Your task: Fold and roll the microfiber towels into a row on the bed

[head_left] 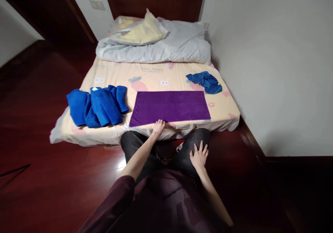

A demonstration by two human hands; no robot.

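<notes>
A purple towel lies spread flat on the bed, its long side along the bed's near edge. My left hand is at the middle of the towel's near edge, fingers curled in and closed on the fabric there. Resting on my right thigh, my right hand is open with its fingers spread and holds nothing. To the left of the towel several folded or rolled blue towels lie side by side, one with a small white label. A crumpled blue cloth lies beyond the towel's far right corner.
The bed has a pale sheet with carrot and rabbit prints. A grey-white quilt and a yellowish pillow are heaped by the dark wooden headboard. A white wall stands close on the right; dark red floor surrounds the bed's near side.
</notes>
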